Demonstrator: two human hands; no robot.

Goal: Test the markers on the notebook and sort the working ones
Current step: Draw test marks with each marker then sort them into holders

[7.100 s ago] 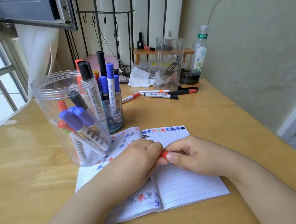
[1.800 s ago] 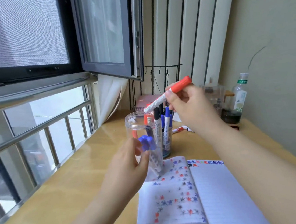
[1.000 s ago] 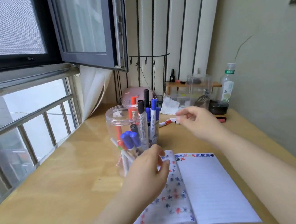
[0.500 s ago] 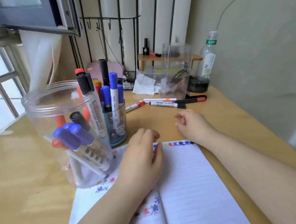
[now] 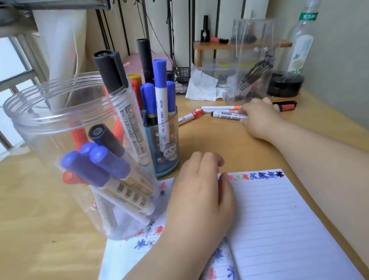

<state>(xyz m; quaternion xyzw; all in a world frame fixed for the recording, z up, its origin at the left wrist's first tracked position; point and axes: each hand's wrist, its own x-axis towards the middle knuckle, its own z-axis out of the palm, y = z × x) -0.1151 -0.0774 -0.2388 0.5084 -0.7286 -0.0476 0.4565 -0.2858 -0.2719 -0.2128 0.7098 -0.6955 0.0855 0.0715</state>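
An open lined notebook (image 5: 278, 221) lies on the wooden desk, with coloured test marks on its left page and along the top of the right page. My left hand (image 5: 198, 195) rests on the notebook's fold, fingers relaxed and holding nothing. A clear plastic jar (image 5: 41, 132) with several blue, red and black markers stands on the notebook's left corner. A blue cup (image 5: 167, 141) behind it holds several more. My right hand (image 5: 259, 120) reaches to the loose markers further back and pinches the end of a black whiteboard marker (image 5: 226, 114) that lies on the desk.
A red-capped marker (image 5: 190, 117) and an orange-banded one (image 5: 219, 107) lie beside the black marker, and another red one (image 5: 286, 107) lies right of my hand. Behind stand a clear box (image 5: 250, 64), crumpled tissue (image 5: 203, 85), a black round tin (image 5: 286, 85) and a bottle (image 5: 301, 45).
The red marker my right hand held went into the jar. That hand then moved back across the desk to the loose markers. My left hand left the jar and settled on the notebook.
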